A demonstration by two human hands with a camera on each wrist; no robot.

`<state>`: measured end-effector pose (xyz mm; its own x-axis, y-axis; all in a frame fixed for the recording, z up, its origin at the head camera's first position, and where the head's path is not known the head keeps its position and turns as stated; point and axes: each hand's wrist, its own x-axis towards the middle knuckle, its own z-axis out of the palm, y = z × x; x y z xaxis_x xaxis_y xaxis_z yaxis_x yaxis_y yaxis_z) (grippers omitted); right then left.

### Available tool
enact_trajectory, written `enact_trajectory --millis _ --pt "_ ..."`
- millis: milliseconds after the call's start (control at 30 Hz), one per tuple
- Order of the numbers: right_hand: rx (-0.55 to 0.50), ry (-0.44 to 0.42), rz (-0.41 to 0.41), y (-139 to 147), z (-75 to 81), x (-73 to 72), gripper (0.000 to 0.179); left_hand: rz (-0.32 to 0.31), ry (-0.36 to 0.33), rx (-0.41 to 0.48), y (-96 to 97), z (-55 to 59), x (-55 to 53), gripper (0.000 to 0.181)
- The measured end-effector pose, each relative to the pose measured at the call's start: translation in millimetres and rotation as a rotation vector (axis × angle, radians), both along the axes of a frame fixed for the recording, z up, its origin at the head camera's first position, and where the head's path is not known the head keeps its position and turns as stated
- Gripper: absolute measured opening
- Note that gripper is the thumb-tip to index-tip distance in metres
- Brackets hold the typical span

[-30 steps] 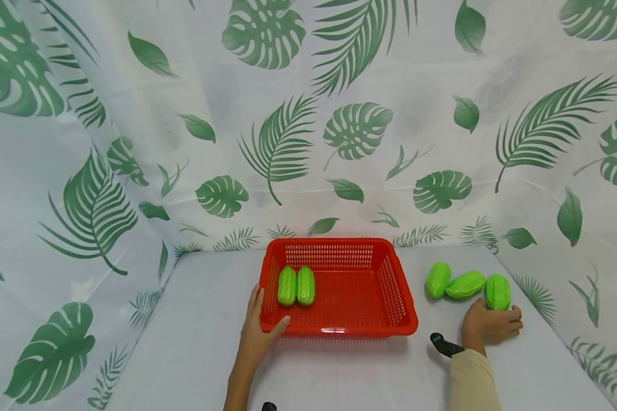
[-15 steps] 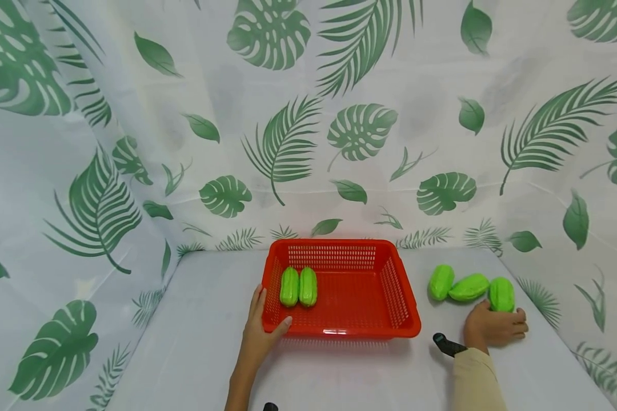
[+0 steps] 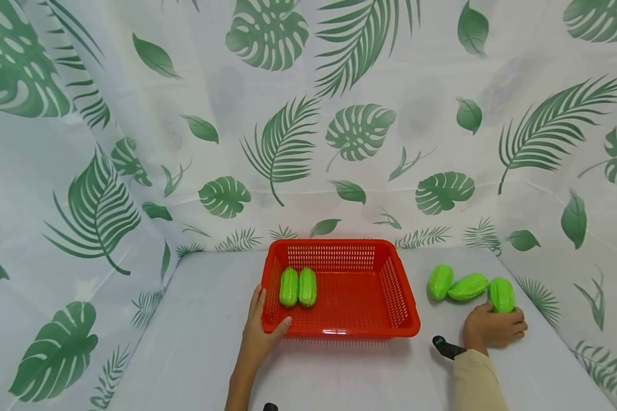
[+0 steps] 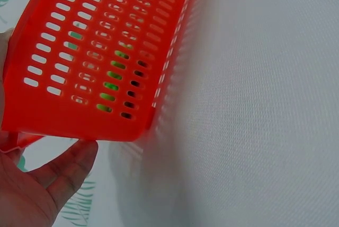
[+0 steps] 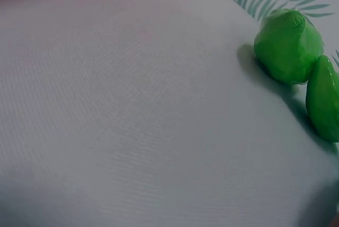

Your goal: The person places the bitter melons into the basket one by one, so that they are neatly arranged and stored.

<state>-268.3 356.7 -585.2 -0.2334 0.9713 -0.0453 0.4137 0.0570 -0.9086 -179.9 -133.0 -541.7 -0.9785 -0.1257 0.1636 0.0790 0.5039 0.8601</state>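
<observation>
At the left front corner of a red plastic basket point(image 3: 339, 331), my left hand point(image 3: 259, 337) holds on, with the thumb at the front rim and the other fingers along the left side. In the left wrist view, fingertips touch the basket's perforated wall point(image 4: 100, 42). Two bright green, oblong, ridged fruit-like pieces point(image 3: 298, 287) lie side by side inside it. On the right, my right hand point(image 3: 496, 326) holds the near end of a similar green piece point(image 3: 501, 294), thumb left and fingers right. My right palm is hidden.
Two more green pieces, an upright one point(image 3: 440, 282) and a slanted one point(image 3: 468, 287), lie left of the held piece. A white cloth point(image 3: 339, 377) covers the table. Leaf-print curtain point(image 3: 360, 131) stands behind and at both sides.
The view has shifted slightly. My right hand has moved a little over the near end of the rightmost green piece. My left hand stays at the basket corner.
</observation>
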Motion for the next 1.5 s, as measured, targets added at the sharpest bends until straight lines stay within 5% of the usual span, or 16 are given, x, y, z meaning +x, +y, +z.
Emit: enact_trajectory --millis 467,667,1033,1267,1500 --pt "-0.082 0.295 -0.103 2.5 3.9 9.3 0.049 0.008 0.028 -0.005 -0.7 2.4 -3.0 0.094" --pt "-0.164 0.481 -0.123 5.1 2.5 24.4 0.051 0.006 0.015 -0.015 -0.5 0.4 -3.1 0.095" --pt "-0.286 0.656 -0.137 0.8 15.2 48.7 0.051 -0.010 0.034 -0.019 -0.2 0.6 -1.5 0.096" --pt "-0.353 0.885 -0.100 -6.3 38.8 59.3 0.046 -0.009 0.044 -0.003 0.5 0.0 -0.3 0.096" --pt "-0.583 1.065 0.053 -12.6 65.4 67.6 0.043 0.001 0.032 -0.005 -0.8 -1.9 0.2 0.094"
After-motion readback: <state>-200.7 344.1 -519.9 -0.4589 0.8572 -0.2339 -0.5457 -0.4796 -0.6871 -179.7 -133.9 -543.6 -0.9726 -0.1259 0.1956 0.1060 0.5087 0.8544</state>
